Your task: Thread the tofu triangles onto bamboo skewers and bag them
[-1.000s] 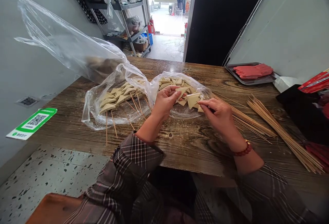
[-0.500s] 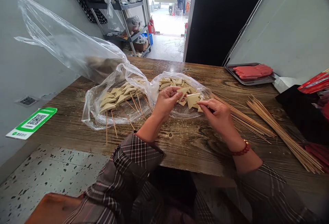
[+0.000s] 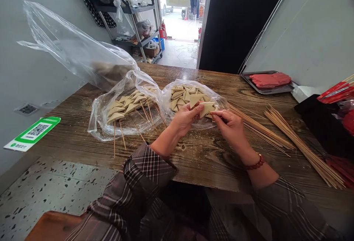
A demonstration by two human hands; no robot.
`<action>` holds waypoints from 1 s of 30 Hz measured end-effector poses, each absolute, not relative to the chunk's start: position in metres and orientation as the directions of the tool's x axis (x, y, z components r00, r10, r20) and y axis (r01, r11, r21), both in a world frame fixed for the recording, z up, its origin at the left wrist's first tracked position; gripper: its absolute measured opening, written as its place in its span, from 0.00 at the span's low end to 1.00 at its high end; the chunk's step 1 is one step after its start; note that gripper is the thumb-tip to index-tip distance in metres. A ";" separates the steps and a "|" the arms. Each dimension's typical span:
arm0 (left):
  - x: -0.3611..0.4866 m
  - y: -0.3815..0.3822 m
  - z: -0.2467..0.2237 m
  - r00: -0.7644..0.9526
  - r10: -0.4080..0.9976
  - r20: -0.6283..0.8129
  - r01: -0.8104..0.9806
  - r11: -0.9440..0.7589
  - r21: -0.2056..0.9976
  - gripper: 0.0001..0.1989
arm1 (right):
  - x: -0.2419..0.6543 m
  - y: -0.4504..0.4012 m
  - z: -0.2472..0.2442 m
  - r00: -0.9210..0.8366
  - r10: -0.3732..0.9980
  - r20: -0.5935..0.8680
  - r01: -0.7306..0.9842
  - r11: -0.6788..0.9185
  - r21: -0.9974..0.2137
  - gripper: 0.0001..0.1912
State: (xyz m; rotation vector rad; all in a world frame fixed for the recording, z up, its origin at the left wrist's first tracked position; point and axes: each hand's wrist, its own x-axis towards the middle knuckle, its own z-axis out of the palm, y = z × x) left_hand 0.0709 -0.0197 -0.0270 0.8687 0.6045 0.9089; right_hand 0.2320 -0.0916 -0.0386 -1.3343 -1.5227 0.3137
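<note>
My left hand point(image 3: 184, 120) is closed on a pale triangular slice that looks like tofu point(image 3: 195, 100). Between my two hands is another pale slice point(image 3: 206, 109), close to the left fingertips, apparently on the stick in my right hand. My right hand point(image 3: 231, 124) pinches a thin bamboo skewer point(image 3: 211, 112), mostly hidden by the fingers. Just beyond the hands, a clear plastic bag point(image 3: 206, 86) holds a heap of the same triangles point(image 3: 181, 95). To the left, skewered triangles point(image 3: 129, 101) lie on plastic, their sticks point(image 3: 122, 135) pointing toward me.
Loose bamboo skewers point(image 3: 260, 128) lie right of my hand, with another bundle point(image 3: 304, 147) farther right. At the back right stands a dark tray point(image 3: 265, 90) of red-pink slabs point(image 3: 269, 80). A black box point(image 3: 312, 117) is at the right edge, a QR-code card point(image 3: 34, 132) at the left.
My left hand has moved right and slightly down, bringing its slice up to the one by my right hand. The right hand has shifted slightly left.
</note>
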 end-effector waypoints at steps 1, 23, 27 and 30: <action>0.073 -0.021 -0.028 0.497 0.861 -0.108 -0.442 0.358 0.823 0.18 | 0.231 -0.092 -0.039 0.164 0.848 0.504 0.562 0.340 -0.754 0.08; 0.081 -0.027 -0.038 0.439 0.898 -0.019 -0.471 0.249 0.846 0.18 | 0.226 -0.090 -0.046 0.144 0.851 0.505 0.562 0.349 -0.749 0.09; 0.078 -0.026 -0.035 0.478 0.877 -0.040 -0.416 0.266 0.870 0.19 | 0.227 -0.091 -0.045 0.157 0.861 0.483 0.561 0.325 -0.762 0.10; 0.072 -0.021 -0.028 0.480 0.874 -0.073 -0.414 0.299 0.860 0.20 | 0.228 -0.091 -0.042 0.162 0.865 0.476 0.553 0.320 -0.770 0.10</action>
